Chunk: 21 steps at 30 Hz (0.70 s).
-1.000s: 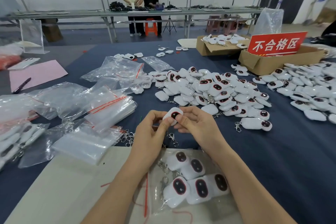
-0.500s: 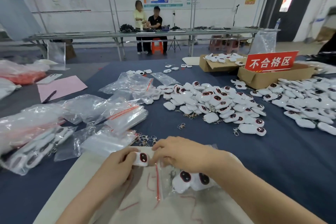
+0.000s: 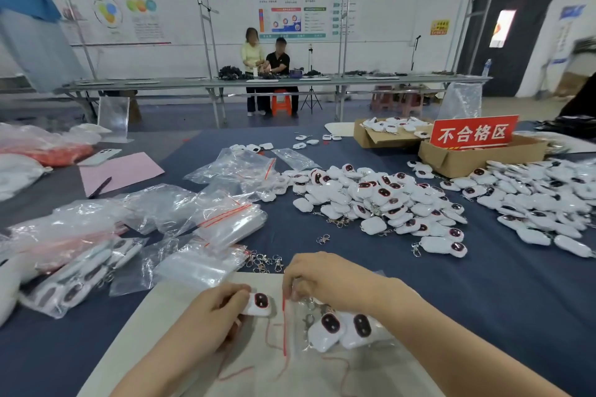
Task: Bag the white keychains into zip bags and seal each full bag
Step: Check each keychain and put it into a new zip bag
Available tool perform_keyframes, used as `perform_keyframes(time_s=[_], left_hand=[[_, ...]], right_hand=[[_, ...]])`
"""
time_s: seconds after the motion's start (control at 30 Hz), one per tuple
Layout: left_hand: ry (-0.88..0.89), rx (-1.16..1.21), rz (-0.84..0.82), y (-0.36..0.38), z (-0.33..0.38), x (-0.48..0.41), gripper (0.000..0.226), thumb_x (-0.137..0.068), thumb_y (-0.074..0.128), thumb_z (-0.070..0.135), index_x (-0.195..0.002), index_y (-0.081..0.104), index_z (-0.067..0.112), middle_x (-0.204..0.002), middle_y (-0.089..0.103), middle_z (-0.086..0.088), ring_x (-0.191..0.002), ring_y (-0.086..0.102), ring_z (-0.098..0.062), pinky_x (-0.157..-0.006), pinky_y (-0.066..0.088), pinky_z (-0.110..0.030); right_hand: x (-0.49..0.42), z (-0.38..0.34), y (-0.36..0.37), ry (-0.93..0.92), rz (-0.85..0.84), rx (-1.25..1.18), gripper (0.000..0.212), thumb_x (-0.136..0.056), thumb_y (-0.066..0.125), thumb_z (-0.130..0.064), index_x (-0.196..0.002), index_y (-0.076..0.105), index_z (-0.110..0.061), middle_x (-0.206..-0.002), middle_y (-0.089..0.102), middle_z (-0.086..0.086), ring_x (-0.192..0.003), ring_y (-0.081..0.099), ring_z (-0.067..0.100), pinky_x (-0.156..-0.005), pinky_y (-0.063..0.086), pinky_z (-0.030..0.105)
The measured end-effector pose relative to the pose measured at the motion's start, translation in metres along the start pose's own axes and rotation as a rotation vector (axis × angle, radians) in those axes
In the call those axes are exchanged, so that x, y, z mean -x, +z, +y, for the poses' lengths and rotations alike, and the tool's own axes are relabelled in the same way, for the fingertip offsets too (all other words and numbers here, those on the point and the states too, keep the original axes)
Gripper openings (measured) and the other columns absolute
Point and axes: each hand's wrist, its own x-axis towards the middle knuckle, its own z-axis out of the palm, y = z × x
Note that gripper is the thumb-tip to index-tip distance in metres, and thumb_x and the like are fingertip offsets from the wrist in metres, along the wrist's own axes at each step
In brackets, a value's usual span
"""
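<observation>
My left hand [image 3: 214, 313] holds a white keychain [image 3: 259, 303] with a dark oval face, right at the red zip mouth of a clear zip bag [image 3: 287, 329] lying on a pale board [image 3: 151, 329]. My right hand [image 3: 325, 280] pinches the upper edge of that bag's mouth. Inside the bag lie several white keychains [image 3: 342, 327]. A large pile of loose keychains [image 3: 377, 200] covers the blue cloth beyond my hands.
Stacks of empty zip bags [image 3: 225, 219] and filled bags [image 3: 74, 274] lie at the left. Loose metal clasps [image 3: 264, 263] sit by the board. Two cardboard boxes [image 3: 477, 158] with a red sign stand at the back right. Two people work at a far table.
My hands came down from the blue cloth to the bag on the board. The keychain passed to my left hand at the bag's mouth, and my right hand took the bag's edge.
</observation>
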Motion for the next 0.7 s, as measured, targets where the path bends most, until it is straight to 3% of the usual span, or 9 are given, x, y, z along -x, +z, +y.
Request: perform_keyframes(time_s=[0.17, 0.33, 0.47, 0.53, 0.63, 0.7], left_hand=[[0.012, 0.07, -0.047, 0.01, 0.007, 0.0, 0.01, -0.101, 0.059, 0.012, -0.106, 0.068, 0.011, -0.074, 0.064, -0.007, -0.048, 0.055, -0.011, -0.045, 0.042, -0.022], [0.023, 0.012, -0.13, 0.028, 0.009, -0.002, 0.011, -0.101, 0.059, 0.011, -0.108, 0.066, 0.007, -0.066, 0.063, 0.0, -0.044, 0.053, -0.009, -0.042, 0.039, -0.02], [0.015, 0.125, -0.214, 0.039, 0.019, -0.003, 0.013, -0.1, 0.058, 0.004, -0.112, 0.06, 0.005, -0.057, 0.058, 0.004, -0.046, 0.053, -0.011, -0.044, 0.042, -0.021], [0.04, 0.063, -0.215, 0.04, 0.023, -0.006, 0.004, -0.1, 0.056, 0.001, -0.101, 0.059, 0.005, -0.061, 0.059, -0.002, -0.05, 0.054, -0.013, -0.047, 0.043, -0.024], [0.014, 0.047, -0.329, 0.04, 0.026, -0.013, 0.027, -0.097, 0.047, -0.009, -0.077, 0.061, 0.001, -0.063, 0.057, -0.016, -0.052, 0.049, -0.021, -0.05, 0.036, -0.027], [-0.044, 0.032, -0.405, 0.04, 0.027, -0.014, 0.025, -0.092, 0.042, -0.015, -0.091, 0.067, -0.009, -0.063, 0.061, -0.014, -0.052, 0.052, -0.022, -0.048, 0.036, -0.026]], right_hand=[[0.004, 0.004, -0.002, 0.067, 0.066, -0.171, 0.021, -0.092, 0.058, -0.019, -0.096, 0.071, -0.035, -0.091, 0.073, -0.019, -0.087, 0.064, -0.009, -0.078, 0.048, 0.022], [0.003, 0.001, -0.007, 0.067, 0.147, -0.216, 0.027, -0.092, 0.061, -0.019, -0.084, 0.069, -0.043, -0.092, 0.074, -0.018, -0.091, 0.068, 0.003, -0.093, 0.053, 0.041], [0.005, -0.001, -0.011, 0.022, 0.188, -0.216, 0.029, -0.093, 0.062, -0.019, -0.082, 0.068, -0.046, -0.105, 0.072, -0.012, -0.1, 0.066, 0.004, -0.097, 0.051, 0.039], [0.007, -0.002, -0.014, 0.009, 0.205, -0.237, 0.029, -0.092, 0.064, -0.019, -0.081, 0.068, -0.045, -0.109, 0.072, -0.009, -0.1, 0.065, 0.001, -0.099, 0.05, 0.036], [0.008, -0.002, -0.018, 0.003, 0.206, -0.261, 0.032, -0.092, 0.064, -0.019, -0.078, 0.068, -0.048, -0.107, 0.071, -0.009, -0.097, 0.066, 0.0, -0.099, 0.05, 0.035], [0.006, -0.002, -0.016, -0.01, 0.196, -0.272, 0.029, -0.092, 0.064, -0.018, -0.081, 0.069, -0.044, -0.106, 0.07, -0.011, -0.095, 0.068, 0.002, -0.097, 0.052, 0.036]])
